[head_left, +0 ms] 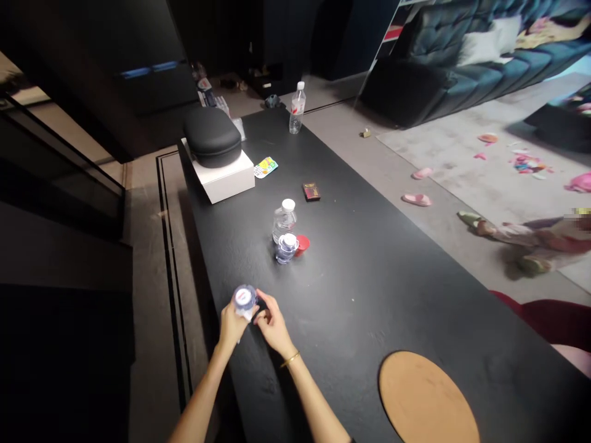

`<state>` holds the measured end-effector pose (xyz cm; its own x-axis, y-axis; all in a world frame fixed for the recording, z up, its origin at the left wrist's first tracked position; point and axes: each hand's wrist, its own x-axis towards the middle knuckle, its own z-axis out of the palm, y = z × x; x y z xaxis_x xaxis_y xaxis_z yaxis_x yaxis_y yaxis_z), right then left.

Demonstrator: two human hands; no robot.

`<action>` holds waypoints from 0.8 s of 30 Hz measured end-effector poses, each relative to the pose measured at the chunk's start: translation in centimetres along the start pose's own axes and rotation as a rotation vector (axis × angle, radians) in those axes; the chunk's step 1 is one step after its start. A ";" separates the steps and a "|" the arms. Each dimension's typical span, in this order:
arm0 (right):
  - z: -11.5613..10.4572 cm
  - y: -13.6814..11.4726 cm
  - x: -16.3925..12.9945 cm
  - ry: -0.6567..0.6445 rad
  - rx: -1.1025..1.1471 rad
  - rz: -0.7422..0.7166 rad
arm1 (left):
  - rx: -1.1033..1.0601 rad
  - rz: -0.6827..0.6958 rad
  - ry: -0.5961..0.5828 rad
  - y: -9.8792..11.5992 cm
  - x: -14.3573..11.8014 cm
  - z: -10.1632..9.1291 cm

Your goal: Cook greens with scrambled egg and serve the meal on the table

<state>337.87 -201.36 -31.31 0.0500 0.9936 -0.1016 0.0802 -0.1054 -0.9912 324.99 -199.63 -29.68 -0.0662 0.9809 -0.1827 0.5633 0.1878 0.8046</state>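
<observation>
Purple-topped container is held above bench near its edge, clamped in left hand grip; right hand is set alongside, fingers apart, contact unclear. Probably light, smooth, slippery; should be grasped around sides.

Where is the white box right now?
In the head view, the white box is left of centre on the table, under the black case, beside the colourful packet.

Black case on white box, beyond grip, slightly left, bright packet just beside box, small dark carton beyond grip, right, round brown mat right of grip, nearer camera, pink slipper and dark sofa far right.
</observation>
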 end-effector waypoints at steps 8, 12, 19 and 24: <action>0.8 -2.1 8.5 0.229 -0.015 0.114 | 0.087 0.079 -0.115 6.6 12.5 1.7; 2.8 -3.6 4.9 0.365 0.028 0.042 | -0.032 0.035 -0.108 6.0 10.2 -1.1; 17.1 -10.2 -4.6 0.657 -1.966 -1.310 | -0.566 0.005 0.047 -1.9 -6.4 -11.5; 30.8 -12.4 -1.3 0.817 -3.540 -1.864 | -0.518 -0.080 0.167 -7.4 -5.3 -23.8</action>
<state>306.13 -200.09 -21.52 -0.7488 0.6247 -0.2214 -0.6280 -0.5620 0.5383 301.55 -205.01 -21.24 -0.2459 0.9492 -0.1961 0.0752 0.2204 0.9725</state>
